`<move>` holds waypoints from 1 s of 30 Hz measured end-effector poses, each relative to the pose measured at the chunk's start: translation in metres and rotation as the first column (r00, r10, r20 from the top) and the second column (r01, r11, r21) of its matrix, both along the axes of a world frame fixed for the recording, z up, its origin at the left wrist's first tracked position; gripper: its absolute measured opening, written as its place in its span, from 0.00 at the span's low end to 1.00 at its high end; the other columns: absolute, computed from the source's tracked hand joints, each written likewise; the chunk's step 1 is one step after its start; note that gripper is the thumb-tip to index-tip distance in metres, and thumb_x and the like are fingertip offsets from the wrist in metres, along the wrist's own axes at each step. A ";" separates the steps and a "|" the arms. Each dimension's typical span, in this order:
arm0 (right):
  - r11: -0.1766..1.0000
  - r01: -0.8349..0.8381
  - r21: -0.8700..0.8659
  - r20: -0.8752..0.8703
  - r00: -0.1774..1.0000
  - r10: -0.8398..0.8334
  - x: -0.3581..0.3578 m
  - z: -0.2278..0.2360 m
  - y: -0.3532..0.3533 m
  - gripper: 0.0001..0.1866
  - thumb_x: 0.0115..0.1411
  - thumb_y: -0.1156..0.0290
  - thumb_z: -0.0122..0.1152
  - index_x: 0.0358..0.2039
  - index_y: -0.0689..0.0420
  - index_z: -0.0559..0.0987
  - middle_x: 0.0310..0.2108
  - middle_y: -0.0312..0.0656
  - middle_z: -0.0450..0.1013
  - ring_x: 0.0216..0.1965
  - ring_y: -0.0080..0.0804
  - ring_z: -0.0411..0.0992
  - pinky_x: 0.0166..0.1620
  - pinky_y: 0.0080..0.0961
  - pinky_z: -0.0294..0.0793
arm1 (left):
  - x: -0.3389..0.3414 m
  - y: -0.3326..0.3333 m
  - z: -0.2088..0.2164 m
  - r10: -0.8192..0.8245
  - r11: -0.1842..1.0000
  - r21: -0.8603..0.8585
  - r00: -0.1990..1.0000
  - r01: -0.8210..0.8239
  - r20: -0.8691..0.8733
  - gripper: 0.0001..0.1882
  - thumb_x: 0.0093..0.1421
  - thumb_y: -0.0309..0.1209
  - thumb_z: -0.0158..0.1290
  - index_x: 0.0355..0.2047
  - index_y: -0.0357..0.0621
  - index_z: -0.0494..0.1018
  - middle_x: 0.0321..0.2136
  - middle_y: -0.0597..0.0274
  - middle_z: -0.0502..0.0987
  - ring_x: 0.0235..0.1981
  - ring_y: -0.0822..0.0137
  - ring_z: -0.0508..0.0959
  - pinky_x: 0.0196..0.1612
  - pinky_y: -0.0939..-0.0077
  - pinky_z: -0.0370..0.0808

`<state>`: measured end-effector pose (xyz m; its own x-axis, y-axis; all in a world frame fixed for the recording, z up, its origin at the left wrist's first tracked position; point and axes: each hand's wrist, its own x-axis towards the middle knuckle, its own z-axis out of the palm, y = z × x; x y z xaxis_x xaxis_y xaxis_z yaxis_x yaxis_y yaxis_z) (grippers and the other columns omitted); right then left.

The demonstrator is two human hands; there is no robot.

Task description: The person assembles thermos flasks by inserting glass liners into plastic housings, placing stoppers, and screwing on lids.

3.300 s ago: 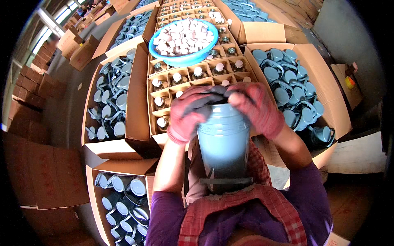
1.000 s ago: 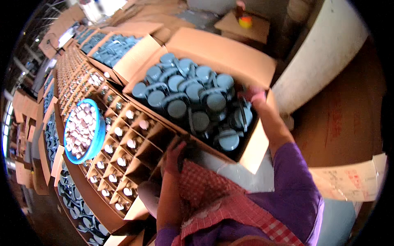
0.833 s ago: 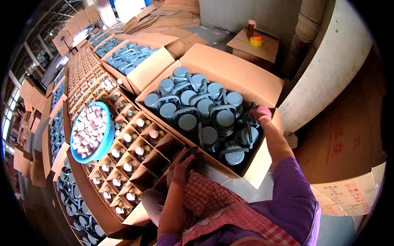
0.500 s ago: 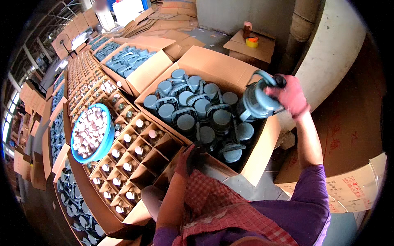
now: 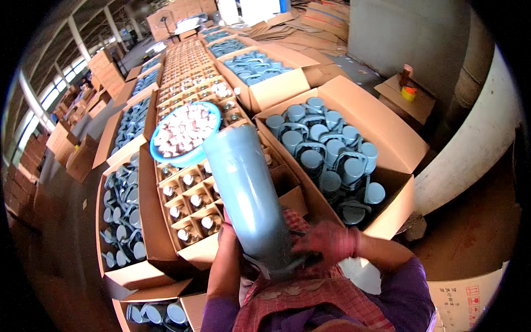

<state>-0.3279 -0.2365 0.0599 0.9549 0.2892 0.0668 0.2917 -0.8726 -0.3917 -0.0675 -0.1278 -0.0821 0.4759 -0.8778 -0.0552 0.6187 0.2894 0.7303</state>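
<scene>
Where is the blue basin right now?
In the head view, left of centre: the blue basin rests on the divided bottle cartons, just beyond the blue-grey vessel.

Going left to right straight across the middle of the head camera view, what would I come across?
Left-hand open carton of blue-grey vessels → blue basin heaped with small caps → long blue-grey vessel → right-hand open carton of blue-grey vessels → pale pillar.

Purple short sleeves (image 5: 408,290), red checked apron (image 5: 310,299), red-and-dark gloves (image 5: 336,243)
</scene>
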 end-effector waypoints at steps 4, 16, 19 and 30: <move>0.907 0.229 0.354 0.551 0.732 -0.400 0.036 0.027 -0.027 0.29 0.42 0.59 0.66 0.45 0.56 0.72 0.42 0.47 0.69 0.38 0.45 0.70 0.41 0.36 0.68 | -0.020 0.044 -0.037 0.071 0.965 0.219 0.950 -0.142 0.303 0.33 0.62 0.56 0.31 0.56 0.44 0.58 0.50 0.55 0.67 0.49 0.59 0.69 0.53 0.64 0.66; 0.697 -0.118 0.707 0.224 0.973 -0.063 0.197 0.040 0.025 0.26 0.50 0.46 0.53 0.33 0.58 0.80 0.27 0.50 0.75 0.32 0.38 0.75 0.38 0.27 0.70 | 0.062 0.050 0.079 0.163 0.950 -0.264 0.986 -0.165 -0.029 0.45 0.56 0.66 0.24 0.57 0.37 0.55 0.56 0.48 0.60 0.55 0.57 0.62 0.59 0.63 0.55; 0.650 -0.130 0.749 0.286 0.948 -0.140 0.216 -0.011 -0.009 0.32 0.51 0.43 0.51 0.44 0.58 0.74 0.34 0.48 0.75 0.36 0.34 0.74 0.41 0.27 0.70 | 0.050 0.073 0.136 0.211 0.907 -0.416 0.929 -0.070 0.305 0.49 0.51 0.70 0.26 0.59 0.40 0.52 0.59 0.50 0.55 0.60 0.56 0.56 0.63 0.64 0.45; 0.382 -0.062 0.922 0.101 0.991 -0.083 0.265 -0.083 -0.001 0.25 0.60 0.53 0.44 0.52 0.57 0.67 0.38 0.49 0.70 0.38 0.47 0.68 0.43 0.35 0.66 | 0.058 0.098 0.132 0.413 0.877 -0.224 0.431 -0.424 0.802 0.37 0.48 0.50 0.55 0.48 0.28 0.65 0.42 0.47 0.72 0.43 0.60 0.74 0.49 0.70 0.68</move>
<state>-0.0627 -0.2373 -0.0234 0.9212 -0.0298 0.3879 0.3881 0.0032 -0.9216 -0.0098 -0.0302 0.0497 0.6216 -0.5600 0.5478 -0.4378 0.3316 0.8357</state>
